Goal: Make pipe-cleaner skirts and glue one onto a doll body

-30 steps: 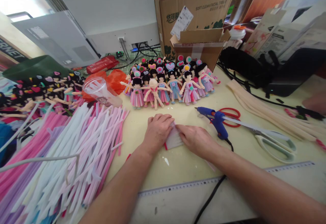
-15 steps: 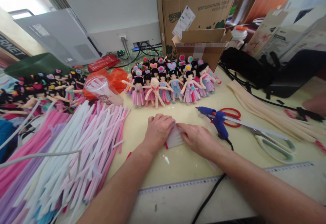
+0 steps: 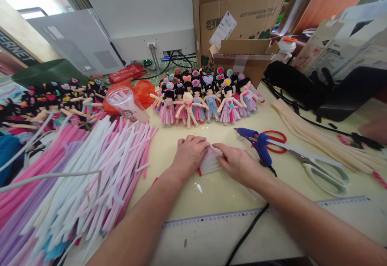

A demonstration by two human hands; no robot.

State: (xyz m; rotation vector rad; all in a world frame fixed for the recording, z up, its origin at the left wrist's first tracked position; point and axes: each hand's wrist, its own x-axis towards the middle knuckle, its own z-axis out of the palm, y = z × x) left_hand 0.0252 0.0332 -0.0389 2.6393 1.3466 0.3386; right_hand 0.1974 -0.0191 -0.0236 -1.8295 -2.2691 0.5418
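A small fan-shaped piece of pale pipe cleaners, white with a red strip along its left edge, lies flat on the table between my hands. My left hand is closed on its upper left side, with the fingers curled over it and the tips pressing near its top. From the right, my right hand grips the other side, index finger stretched to the top corner and thumb below. Both hands hide part of the piece. Just right of my right hand lies a blue glue gun.
Loose pipe cleaners cover the left side. Several small dolls stand at the back before a cardboard box. Scissors and beige pipe cleaners lie at the right. A ruler runs along the front; a black cord crosses it.
The view has shifted slightly. My right fingers have moved a little apart from my left ones, showing more of the pale piece. My left hand stays in place on it.
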